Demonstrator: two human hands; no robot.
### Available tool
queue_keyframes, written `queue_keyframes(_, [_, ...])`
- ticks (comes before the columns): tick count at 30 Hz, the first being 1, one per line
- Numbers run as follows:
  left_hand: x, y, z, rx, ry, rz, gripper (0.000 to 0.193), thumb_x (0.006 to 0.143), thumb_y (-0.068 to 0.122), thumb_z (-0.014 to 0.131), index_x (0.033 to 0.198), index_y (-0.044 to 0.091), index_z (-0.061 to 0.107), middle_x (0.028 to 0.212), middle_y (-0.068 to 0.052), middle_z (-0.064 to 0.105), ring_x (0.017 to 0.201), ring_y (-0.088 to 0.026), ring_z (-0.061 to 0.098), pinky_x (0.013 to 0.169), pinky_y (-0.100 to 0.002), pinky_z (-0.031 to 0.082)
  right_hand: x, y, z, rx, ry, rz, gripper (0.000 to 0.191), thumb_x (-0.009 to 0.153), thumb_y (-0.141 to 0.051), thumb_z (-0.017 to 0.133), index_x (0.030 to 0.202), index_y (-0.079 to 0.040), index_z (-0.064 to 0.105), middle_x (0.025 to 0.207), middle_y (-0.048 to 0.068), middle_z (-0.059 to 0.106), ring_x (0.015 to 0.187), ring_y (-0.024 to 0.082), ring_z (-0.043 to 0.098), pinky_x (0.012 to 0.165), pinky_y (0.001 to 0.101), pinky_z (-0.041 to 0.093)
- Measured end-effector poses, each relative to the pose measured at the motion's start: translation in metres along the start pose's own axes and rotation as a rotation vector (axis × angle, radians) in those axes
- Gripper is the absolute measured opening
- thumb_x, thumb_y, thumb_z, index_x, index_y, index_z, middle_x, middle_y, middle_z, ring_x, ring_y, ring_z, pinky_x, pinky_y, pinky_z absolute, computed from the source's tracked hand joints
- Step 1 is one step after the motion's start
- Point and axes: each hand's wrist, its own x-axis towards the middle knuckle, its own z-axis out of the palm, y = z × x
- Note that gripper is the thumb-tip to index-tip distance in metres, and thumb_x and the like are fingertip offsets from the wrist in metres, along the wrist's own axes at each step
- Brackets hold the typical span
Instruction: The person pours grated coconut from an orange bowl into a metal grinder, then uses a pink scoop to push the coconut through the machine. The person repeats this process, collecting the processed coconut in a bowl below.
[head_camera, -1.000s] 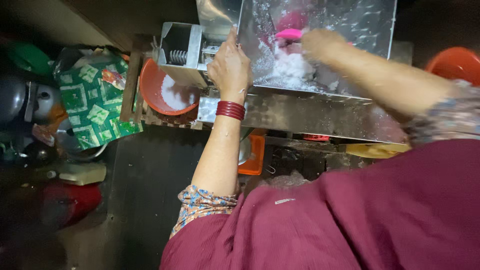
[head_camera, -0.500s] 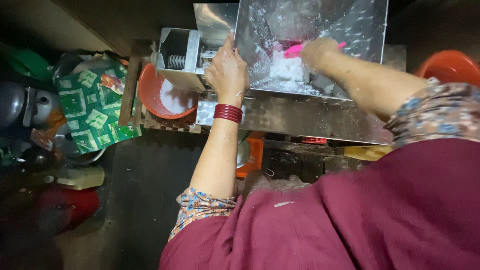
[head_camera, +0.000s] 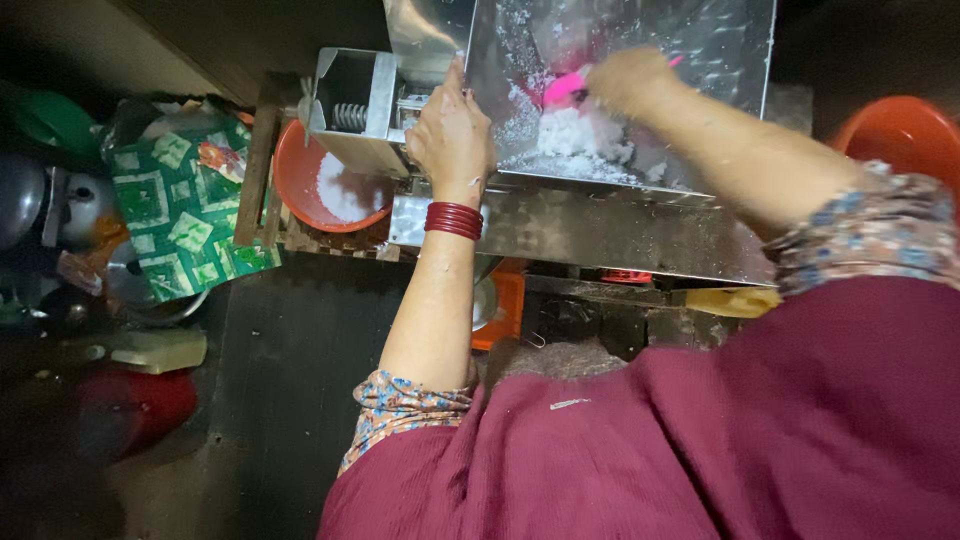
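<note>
Inside the steel hopper (head_camera: 700, 60) of a metal grinding machine, a pink scraper (head_camera: 562, 88) is held in the closed right hand (head_camera: 628, 80), its blade set against a heap of white, wet-looking mash (head_camera: 585, 135) lying low on the hopper's sloped wall. The left hand (head_camera: 452, 130) is closed over the hopper's left edge, fingers curled on the rim, red bangles (head_camera: 453, 220) at the wrist. For clean work, the scraper is best kept flat to the sheet and the mash drawn down in short strokes, the bracing hand held clear of the auger (head_camera: 350, 117) left of the hopper. Below the spout, an orange bowl (head_camera: 290, 180) holds ground white paste (head_camera: 345, 190). The steel appears smooth, spattered and reflective.
</note>
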Motion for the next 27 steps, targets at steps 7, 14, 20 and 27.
queue_keyframes(7, [0.001,-0.001,0.002,-0.028,0.037,0.002,0.044,0.091,0.022,0.064,0.136,0.023,0.064,0.105,-0.007,0.076,0.094,-0.030,0.072,0.080,-0.050,0.047,-0.026,-0.003,-0.032,-0.090,-0.185,-0.059,0.025,0.087,-0.026,0.068,0.099,-0.008,0.082,0.101,0.013,0.082,0.090,0.031,0.079,0.072,0.0483,0.062])
queue_keyframes(14, [0.000,-0.001,-0.001,-0.020,0.006,0.015,0.047,0.091,0.020,0.064,0.138,0.022,0.063,0.108,-0.010,0.076,0.099,-0.032,0.072,0.086,-0.050,0.051,-0.095,0.002,-0.072,-0.183,-0.166,0.000,0.022,0.086,-0.030,0.070,0.090,-0.013,0.084,0.091,0.013,0.080,0.085,0.031,0.079,0.068,0.0457,0.062])
queue_keyframes(20, [0.000,0.001,-0.005,-0.038,-0.021,-0.009,0.049,0.091,0.019,0.063,0.139,0.022,0.063,0.108,-0.011,0.076,0.098,-0.033,0.072,0.085,-0.049,0.052,-0.062,-0.036,-0.014,-0.129,-0.155,-0.100,0.021,0.094,-0.019,0.063,0.100,-0.009,0.079,0.102,0.014,0.079,0.091,0.033,0.077,0.071,0.0464,0.062])
queue_keyframes(27, [0.000,0.007,-0.008,-0.039,-0.055,-0.036,0.048,0.091,0.019,0.061,0.139,0.022,0.061,0.102,-0.009,0.076,0.092,-0.028,0.074,0.084,-0.048,0.051,-0.048,-0.004,-0.024,0.040,-0.082,0.126,0.028,0.103,-0.022,0.056,0.103,-0.004,0.077,0.101,0.019,0.079,0.088,0.035,0.077,0.072,0.0479,0.062])
